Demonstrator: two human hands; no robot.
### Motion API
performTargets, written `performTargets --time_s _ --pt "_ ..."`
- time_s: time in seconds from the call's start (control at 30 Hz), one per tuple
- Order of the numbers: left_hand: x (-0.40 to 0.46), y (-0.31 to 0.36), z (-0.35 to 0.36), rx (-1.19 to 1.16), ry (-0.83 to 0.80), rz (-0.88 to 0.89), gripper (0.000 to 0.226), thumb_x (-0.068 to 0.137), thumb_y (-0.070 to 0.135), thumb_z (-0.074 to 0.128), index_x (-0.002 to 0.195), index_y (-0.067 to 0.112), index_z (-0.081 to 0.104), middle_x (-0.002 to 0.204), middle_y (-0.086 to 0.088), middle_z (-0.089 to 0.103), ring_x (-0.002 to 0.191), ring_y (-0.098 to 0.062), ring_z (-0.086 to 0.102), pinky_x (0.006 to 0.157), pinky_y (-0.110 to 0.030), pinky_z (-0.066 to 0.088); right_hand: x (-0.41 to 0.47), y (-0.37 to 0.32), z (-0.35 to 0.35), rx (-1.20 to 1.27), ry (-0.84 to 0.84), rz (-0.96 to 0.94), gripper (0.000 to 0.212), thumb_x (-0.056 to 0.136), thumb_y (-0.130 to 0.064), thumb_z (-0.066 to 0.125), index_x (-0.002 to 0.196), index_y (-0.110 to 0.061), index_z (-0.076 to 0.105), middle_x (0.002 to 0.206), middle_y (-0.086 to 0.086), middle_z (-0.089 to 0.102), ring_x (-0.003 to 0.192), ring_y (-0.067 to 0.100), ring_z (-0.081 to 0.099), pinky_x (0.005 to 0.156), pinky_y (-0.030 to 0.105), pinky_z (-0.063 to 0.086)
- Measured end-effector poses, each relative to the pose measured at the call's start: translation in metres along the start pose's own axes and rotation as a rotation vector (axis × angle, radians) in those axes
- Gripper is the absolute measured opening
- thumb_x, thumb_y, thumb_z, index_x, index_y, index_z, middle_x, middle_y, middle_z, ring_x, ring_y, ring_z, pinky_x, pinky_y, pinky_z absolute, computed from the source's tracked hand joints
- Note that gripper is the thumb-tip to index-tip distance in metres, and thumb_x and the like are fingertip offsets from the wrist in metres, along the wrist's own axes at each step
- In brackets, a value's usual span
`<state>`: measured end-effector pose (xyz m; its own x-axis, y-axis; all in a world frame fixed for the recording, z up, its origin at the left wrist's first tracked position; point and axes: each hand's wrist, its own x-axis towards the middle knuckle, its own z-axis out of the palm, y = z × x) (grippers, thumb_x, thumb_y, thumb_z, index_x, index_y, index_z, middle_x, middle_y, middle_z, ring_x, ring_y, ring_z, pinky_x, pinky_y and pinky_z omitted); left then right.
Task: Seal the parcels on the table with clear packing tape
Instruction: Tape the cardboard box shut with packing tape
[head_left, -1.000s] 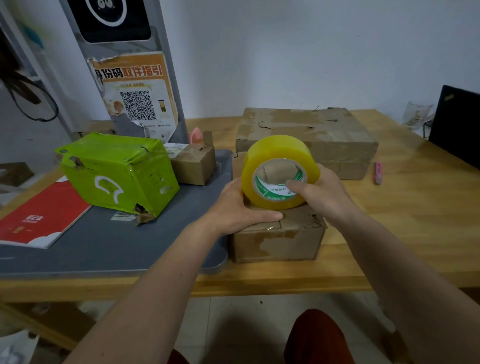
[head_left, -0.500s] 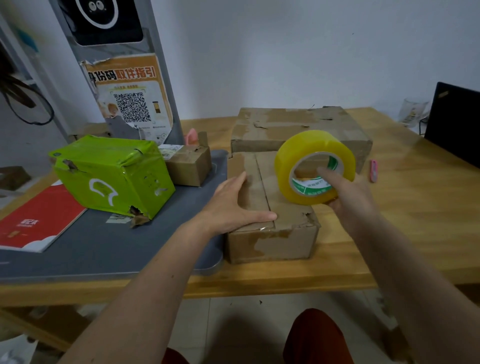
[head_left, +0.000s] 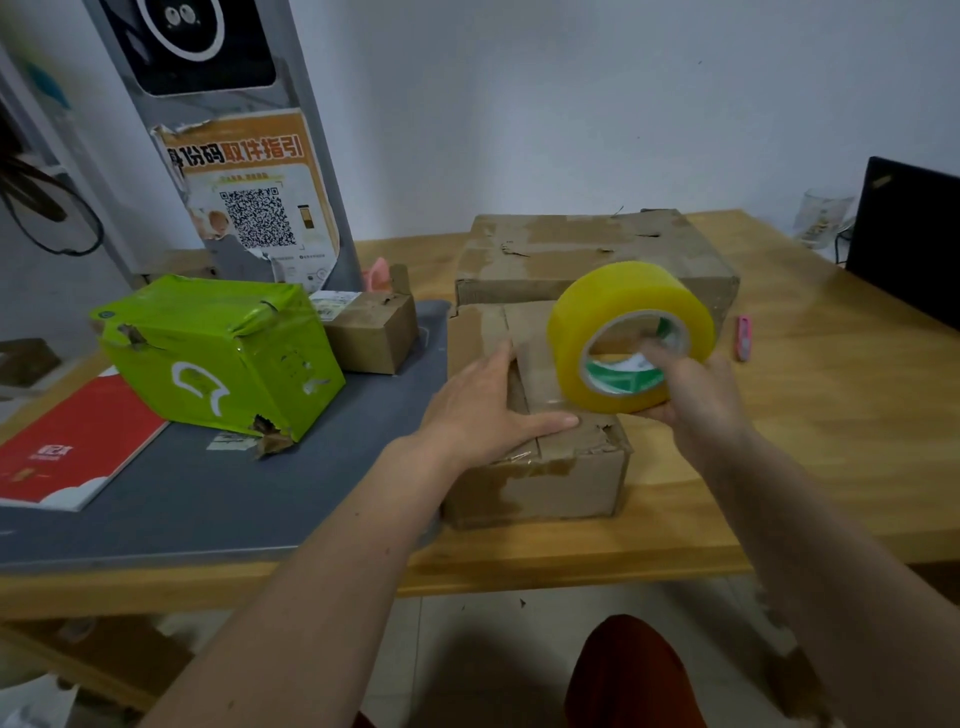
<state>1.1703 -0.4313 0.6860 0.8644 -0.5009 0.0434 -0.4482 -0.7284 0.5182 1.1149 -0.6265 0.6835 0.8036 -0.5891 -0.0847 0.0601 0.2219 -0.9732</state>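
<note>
**Tape may stick crooked**

While the small carton (head_left: 535, 457) is pressed at the desk (head_left: 810, 426) centre by the flat, straight-fingered left hand (head_left: 483, 410), the tape roll (head_left: 631, 338) is gripped through its core by the right hand (head_left: 696, 400) at three o'clock. Should the roll be pulled off-line, a skewed, wrinkled strip is likely.

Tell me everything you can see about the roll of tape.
The tape roll is a wide, thick roll, yellowish and glossy, on a core printed green and white. It stands on edge, its hole facing the camera, over the right side of the small cardboard box. The right hand holds it, fingers hooked into the core.
</note>
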Motion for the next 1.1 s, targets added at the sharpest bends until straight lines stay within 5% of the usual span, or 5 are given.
performTargets --time_s 0.17,0.47,0.73,0.87,1.1 --pt "-0.005 0.005 -0.003 -0.039 0.007 0.012 0.111 0.072 0.068 0.072 0.158 0.03 0.012 0.157 0.009 0.035 0.143 -0.017 0.032 0.111 -0.035 0.032 0.004 0.0 -0.022 0.14 0.037 0.097 0.031 0.095 -0.013 0.06 0.126 -0.015 0.056 0.128 0.013 0.055 0.108 0.039 0.06 0.07 0.056 0.054" --pt "-0.006 0.008 -0.005 -0.006 -0.014 -0.029 0.111 0.073 0.07 0.07 0.158 0.029 0.012 0.159 0.005 0.03 0.145 -0.019 0.029 0.113 -0.039 0.03 0.011 0.014 -0.035 0.155 0.062 0.109 0.029 0.094 -0.011 0.061 0.123 -0.014 0.058 0.127 0.013 0.057 0.107 0.037 0.059 0.076 0.061 0.053" --pt "-0.002 0.003 0.0 0.106 -0.035 -0.035 0.115 0.066 0.087 0.043 0.159 0.027 0.013 0.167 0.006 0.001 0.153 -0.014 -0.002 0.123 -0.041 0.007 0.018 0.046 -0.045 0.189 0.091 0.306 0.045 0.091 -0.016 0.067 0.132 -0.009 0.05 0.132 0.017 0.055 0.107 0.038 0.06 0.055 0.043 0.054" --pt "0.0 -0.006 0.003 -0.167 0.052 -0.203 0.075 0.091 0.07 0.041 0.155 0.035 0.025 0.166 0.002 -0.003 0.153 -0.025 0.003 0.12 -0.046 0.016 0.016 0.05 -0.049 0.222 0.002 0.32 0.042 0.091 -0.011 0.064 0.131 -0.01 0.051 0.128 0.018 0.059 0.101 0.034 0.063 0.054 0.042 0.056" --pt "-0.009 -0.02 0.004 -0.663 0.151 -0.372 0.067 0.1 0.042 0.054 0.157 0.032 0.021 0.155 0.004 0.037 0.109 -0.012 0.049 0.064 -0.013 0.042 0.003 0.044 -0.042 0.276 -0.058 0.337 0.048 0.089 -0.008 0.066 0.134 -0.009 0.051 0.129 0.015 0.062 0.109 0.031 0.064 0.068 0.041 0.057"
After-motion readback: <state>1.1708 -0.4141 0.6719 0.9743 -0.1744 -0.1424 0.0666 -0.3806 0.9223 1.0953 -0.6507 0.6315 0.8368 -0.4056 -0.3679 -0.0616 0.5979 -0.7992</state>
